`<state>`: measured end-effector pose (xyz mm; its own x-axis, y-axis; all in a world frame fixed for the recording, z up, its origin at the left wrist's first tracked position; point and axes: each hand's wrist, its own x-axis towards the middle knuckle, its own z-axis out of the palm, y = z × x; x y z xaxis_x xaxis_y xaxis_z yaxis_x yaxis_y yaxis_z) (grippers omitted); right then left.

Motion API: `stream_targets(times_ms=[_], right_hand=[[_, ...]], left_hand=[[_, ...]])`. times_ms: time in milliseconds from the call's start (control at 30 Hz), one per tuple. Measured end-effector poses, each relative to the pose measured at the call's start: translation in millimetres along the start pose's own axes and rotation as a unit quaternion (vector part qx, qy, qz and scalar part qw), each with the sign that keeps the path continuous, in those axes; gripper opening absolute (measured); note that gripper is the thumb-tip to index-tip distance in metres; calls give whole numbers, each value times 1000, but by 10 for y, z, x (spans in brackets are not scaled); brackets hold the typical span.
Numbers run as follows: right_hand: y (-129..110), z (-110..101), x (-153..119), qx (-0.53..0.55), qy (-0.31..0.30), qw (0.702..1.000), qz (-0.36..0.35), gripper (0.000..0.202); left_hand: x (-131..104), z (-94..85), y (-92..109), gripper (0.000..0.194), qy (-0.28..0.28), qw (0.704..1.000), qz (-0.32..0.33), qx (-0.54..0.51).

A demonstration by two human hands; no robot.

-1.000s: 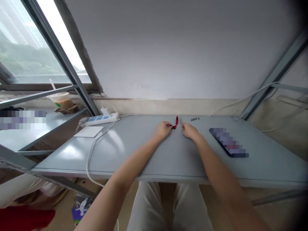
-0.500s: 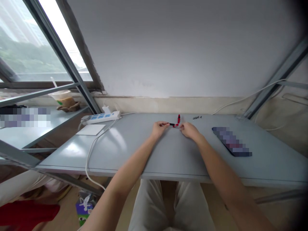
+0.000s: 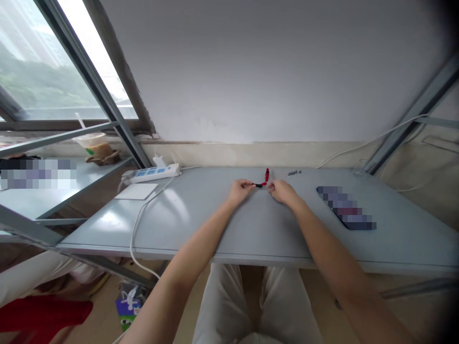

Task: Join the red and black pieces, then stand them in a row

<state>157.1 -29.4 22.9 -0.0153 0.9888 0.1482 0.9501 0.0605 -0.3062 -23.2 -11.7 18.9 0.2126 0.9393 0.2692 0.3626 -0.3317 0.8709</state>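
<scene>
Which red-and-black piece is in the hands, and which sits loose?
The small piece pinched between left hand and right hand is held; the other red piece stands apart, behind them, on the table.

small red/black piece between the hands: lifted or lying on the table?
Cannot tell. The red-and-black piece sits pinched between left hand and right hand, low over the grey table; contact is unclear.
</scene>
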Motion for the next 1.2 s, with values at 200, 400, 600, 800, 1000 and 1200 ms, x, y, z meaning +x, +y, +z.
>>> stream_targets(times_ms=[200,400,600,800,1000,1200], right_hand=[[-127,97,14,58,31,996,-64,24],[-216,179,30,148,55,986,-61,22],[-239,257,45,248,61,965,-65,26],[-189,240,78,326,14,944,-55,29],[-117,114,73,255,40,965,-39,15],[-121,-11,12,163,53,985,-19,13]], left_hand=[[7,70,-52,16,-29,998,-22,-60],[11,93,-65,15,-23,994,-45,-101],[-41,90,-14,20,-13,997,-24,-74],[136,-48,-181,17,55,996,-18,64],[280,-224,-429,18,81,970,-68,217],[288,-234,-413,19,81,946,-136,284]])
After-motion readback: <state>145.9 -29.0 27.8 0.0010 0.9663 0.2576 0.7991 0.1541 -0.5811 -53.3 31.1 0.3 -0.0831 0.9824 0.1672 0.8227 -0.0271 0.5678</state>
